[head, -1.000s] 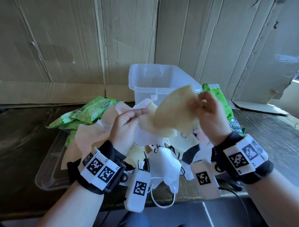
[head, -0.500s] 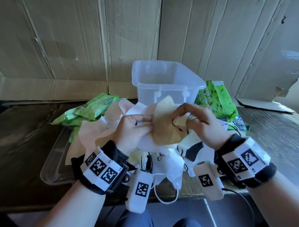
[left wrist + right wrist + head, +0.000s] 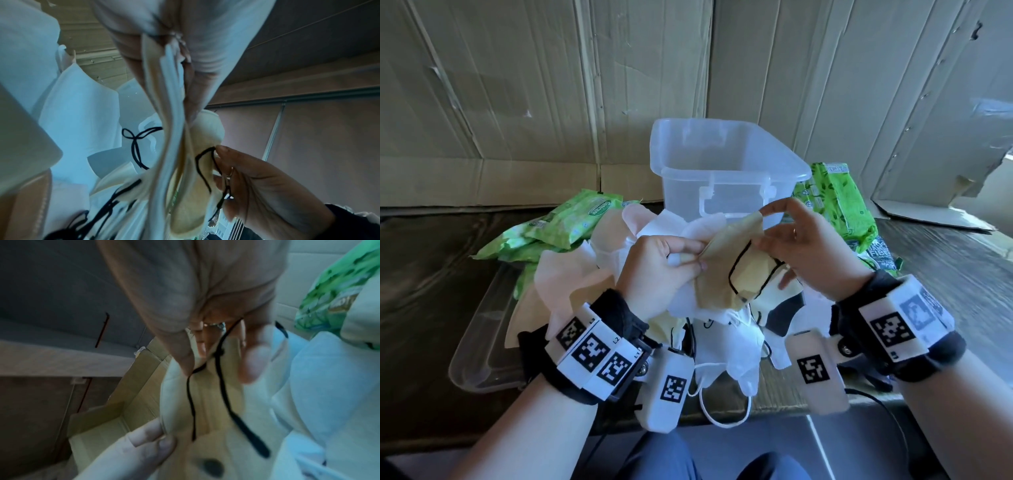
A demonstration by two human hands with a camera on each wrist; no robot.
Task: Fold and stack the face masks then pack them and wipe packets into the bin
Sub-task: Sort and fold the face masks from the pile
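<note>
A tan face mask (image 3: 717, 274) with black ear loops (image 3: 736, 274) is folded in half over the mask pile. My left hand (image 3: 697, 262) pinches its left edge together with white folded masks (image 3: 698, 228) beneath; the left wrist view shows those layers (image 3: 164, 100) held edge-on in my left hand (image 3: 174, 65). My right hand (image 3: 763, 226) pinches the mask's right side, thumb and fingers at a black loop (image 3: 218, 369). The clear bin (image 3: 688, 144) stands just behind. Green wipe packets lie left (image 3: 575, 219) and right (image 3: 835, 202) of it.
Loose white, pink and cream masks (image 3: 726, 346) are heaped on the table in front of the bin. A clear lid (image 3: 479, 346) lies under the pile at the left. Cardboard sheets (image 3: 551, 85) wall off the back. Dark tabletop (image 3: 945, 267) shows at the right.
The tan mask, held up spread open a second ago, has come down and been folded. My right hand has shifted to its black ear loop. My left hand keeps its pinch.
</note>
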